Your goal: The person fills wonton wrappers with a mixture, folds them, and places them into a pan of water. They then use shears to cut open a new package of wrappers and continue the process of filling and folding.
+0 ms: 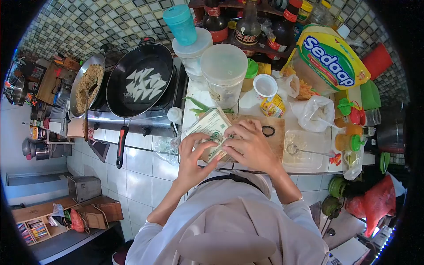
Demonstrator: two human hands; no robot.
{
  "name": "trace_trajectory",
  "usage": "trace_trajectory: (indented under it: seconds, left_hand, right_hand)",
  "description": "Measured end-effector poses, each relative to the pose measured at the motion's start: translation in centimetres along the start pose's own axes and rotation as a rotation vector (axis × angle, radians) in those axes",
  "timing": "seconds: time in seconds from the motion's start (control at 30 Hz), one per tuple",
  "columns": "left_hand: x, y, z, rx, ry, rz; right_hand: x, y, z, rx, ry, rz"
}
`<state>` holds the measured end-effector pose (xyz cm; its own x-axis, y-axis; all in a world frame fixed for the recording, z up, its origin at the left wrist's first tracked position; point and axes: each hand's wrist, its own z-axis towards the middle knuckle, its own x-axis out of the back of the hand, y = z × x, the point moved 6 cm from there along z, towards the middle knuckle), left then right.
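Above the near edge of a wooden cutting board [277, 143], a flat rectangular pack [208, 125] in pale wrapping with green print is tilted in my hands. My left hand [194, 154] grips its near left side, thumb and fingers bent around the edge. The fingers of my right hand [251, 145] are closed on the right edge, close to the left fingertips. What is inside the wrapping is hidden. A black ring-shaped band [268, 130] lies on the board beside my right hand. Green leaves [196, 105] lie behind the pack.
On the stove at left, a black frying pan [115, 95] holds white triangular pieces; its handle juts past the counter edge. A wok [100, 62] of brown food stands beyond. Plastic tubs [224, 66] stand behind the board; a clear tray [304, 161] with a spoon lies right.
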<state>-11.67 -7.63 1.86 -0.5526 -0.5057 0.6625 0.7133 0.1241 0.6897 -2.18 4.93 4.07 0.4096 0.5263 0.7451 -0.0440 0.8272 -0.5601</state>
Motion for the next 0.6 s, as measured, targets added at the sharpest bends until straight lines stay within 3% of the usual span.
trace_trajectory:
  seconds: [0.6]
  left_hand:
    - [-0.02, -0.49, 0.47, 0.009, -0.031, -0.054]
  right_hand:
    - [0.38, 0.62, -0.54, -0.022, -0.099, -0.004]
